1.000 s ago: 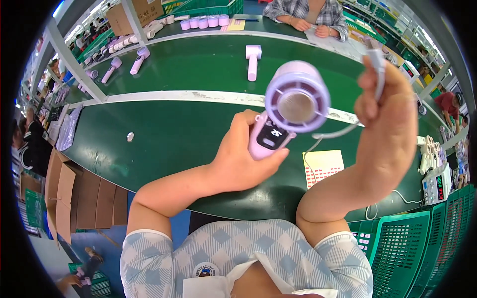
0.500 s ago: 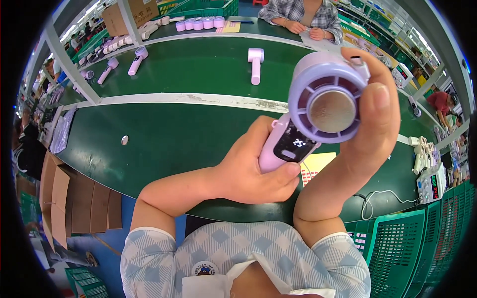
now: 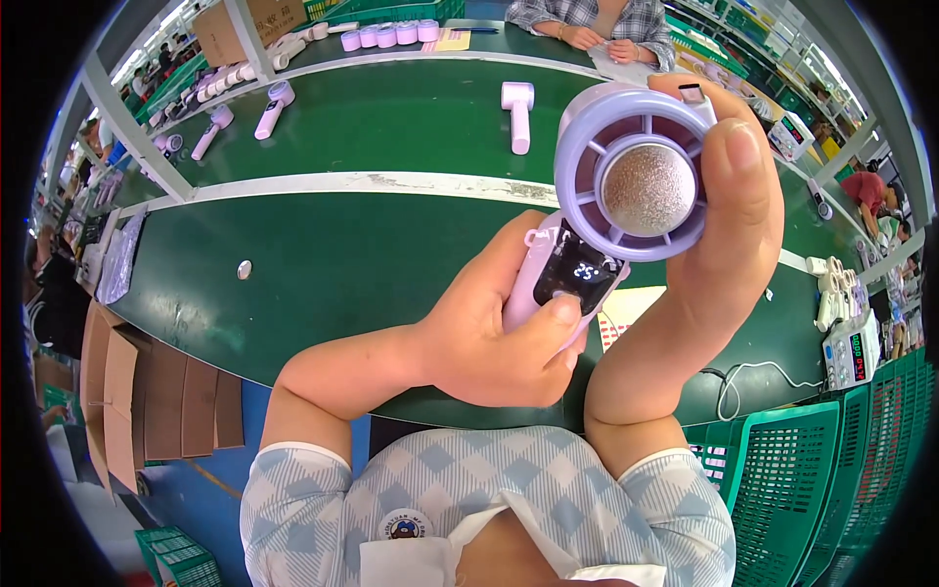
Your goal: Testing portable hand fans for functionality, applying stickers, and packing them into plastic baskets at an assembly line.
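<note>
A lilac handheld fan (image 3: 579,147) is held up above the bench, its round slatted head and silver centre disc toward me. My left hand (image 3: 499,338) wraps its handle, the thumb pressed on the button under the small lit display (image 3: 577,269). At the head's right edge, my right hand (image 3: 738,186) is closed, thumb in front and a finger curled over the top. A small pale piece with a metallic tip (image 3: 693,94) sticks up between that finger and thumb; its kind cannot be made out.
A small silver disc (image 3: 245,270) lies on the green bench (image 3: 333,293). Beyond a white rail stand more fans (image 3: 518,117) and a person in a checked shirt (image 3: 587,29). A power supply (image 3: 851,352), a white cable (image 3: 758,372) and green crates (image 3: 787,479) are right; cardboard boxes (image 3: 161,391) left.
My left thumb has moved up from the handle's edge onto the button. The fan's head has risen slightly and turned more squarely toward me. Its display reads more clearly.
</note>
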Demonstrator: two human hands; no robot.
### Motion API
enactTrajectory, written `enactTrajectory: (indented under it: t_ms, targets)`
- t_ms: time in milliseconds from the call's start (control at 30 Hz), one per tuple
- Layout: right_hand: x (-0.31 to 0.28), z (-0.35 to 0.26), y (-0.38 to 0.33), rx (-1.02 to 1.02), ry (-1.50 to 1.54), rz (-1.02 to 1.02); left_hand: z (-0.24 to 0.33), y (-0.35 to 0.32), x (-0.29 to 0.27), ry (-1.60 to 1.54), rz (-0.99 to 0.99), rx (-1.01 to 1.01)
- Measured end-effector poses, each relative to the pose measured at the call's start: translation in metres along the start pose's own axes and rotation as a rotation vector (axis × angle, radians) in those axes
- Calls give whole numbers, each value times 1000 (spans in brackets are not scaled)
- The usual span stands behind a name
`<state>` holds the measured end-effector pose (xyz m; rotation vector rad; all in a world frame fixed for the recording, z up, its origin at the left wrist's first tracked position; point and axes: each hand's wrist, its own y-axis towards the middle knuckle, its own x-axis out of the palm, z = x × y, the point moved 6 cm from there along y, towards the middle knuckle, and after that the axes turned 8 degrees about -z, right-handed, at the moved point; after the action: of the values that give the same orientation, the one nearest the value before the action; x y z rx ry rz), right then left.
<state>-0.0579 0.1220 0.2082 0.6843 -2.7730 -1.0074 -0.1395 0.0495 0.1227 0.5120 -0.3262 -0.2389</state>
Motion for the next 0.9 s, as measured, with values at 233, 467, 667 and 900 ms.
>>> enactTrajectory:
  t_ms: [233,467,667,900]
  targets:
    - [2,-1,-2,10,39,-18,3,-3,0,-17,7,-50]
    - [6,2,-2,31,50,-78,8,-4,3,387,-100,49]
    - [6,0,-2,22,72,-97,9,-4,4,303,-37,58]
    - [8,-1,-2,17,55,-89,10,-4,1,213,-31,8]
